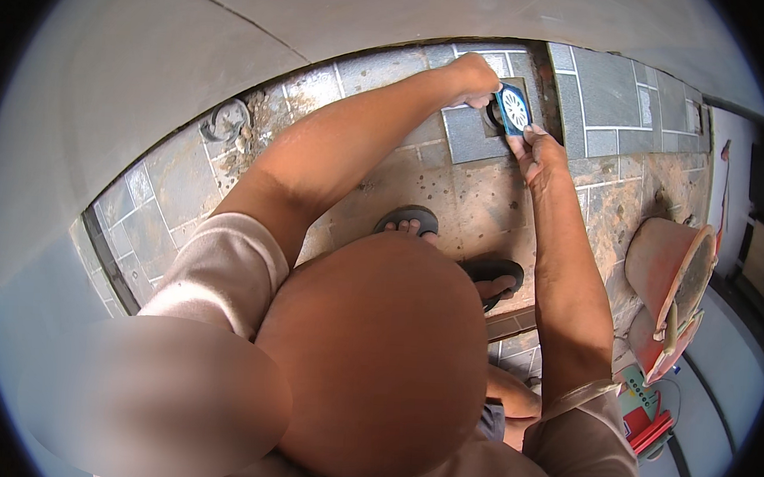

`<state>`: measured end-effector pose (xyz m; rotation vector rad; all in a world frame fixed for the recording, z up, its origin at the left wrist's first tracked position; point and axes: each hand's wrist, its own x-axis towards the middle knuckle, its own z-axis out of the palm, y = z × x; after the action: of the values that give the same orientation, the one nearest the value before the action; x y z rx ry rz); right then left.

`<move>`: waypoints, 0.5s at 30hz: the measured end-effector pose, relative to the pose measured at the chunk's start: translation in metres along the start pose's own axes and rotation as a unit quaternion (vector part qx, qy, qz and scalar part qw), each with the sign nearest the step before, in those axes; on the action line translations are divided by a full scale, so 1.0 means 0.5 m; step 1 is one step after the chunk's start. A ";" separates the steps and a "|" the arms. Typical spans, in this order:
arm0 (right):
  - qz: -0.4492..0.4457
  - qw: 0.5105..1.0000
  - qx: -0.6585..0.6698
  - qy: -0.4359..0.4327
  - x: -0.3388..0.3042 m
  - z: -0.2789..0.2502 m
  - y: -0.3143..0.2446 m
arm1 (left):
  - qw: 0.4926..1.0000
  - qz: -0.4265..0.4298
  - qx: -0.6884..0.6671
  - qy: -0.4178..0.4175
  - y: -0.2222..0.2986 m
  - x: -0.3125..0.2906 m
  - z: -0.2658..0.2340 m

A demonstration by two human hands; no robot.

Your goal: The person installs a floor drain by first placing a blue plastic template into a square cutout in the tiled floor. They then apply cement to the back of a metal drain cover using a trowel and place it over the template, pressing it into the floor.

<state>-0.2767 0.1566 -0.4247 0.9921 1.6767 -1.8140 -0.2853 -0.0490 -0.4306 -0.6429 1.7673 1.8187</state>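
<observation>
A floor drain cover (514, 110), with a white round slotted grate and blue edges, is held tilted over the tiles at the far side. My right hand (539, 153) pinches its lower right edge between thumb and fingers. At its upper left corner is my left hand (474, 78), its fingers curled in and touching the edge; whether they grip it is partly hidden. Just under and left of the cover shows a dark round hole (494, 115) in a grey tile (471, 137), partly covered by the cover.
A long wall (368, 17) runs along the far side. A dark gap (546, 87) lies between tiles right of the cover. At the left is a round pipe opening (227, 121) with debris. Dirty reddish buckets (657, 266) stand at the right, near a red tool (651, 432).
</observation>
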 end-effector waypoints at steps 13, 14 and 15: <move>0.036 0.998 0.058 0.012 0.026 -0.021 -0.016 | 1.000 -0.019 0.022 -0.003 0.039 -0.020 0.002; 0.037 0.998 0.059 0.005 0.023 -0.021 -0.018 | 0.999 -0.009 0.031 0.008 0.039 -0.017 0.002; 0.037 0.997 0.060 0.000 0.021 -0.022 -0.021 | 0.999 -0.007 0.033 0.010 0.042 -0.017 0.002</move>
<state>-0.2893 0.1702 -0.4258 1.0905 1.5241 -1.8838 -0.2928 -0.0487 -0.4090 -0.6480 1.8223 1.7425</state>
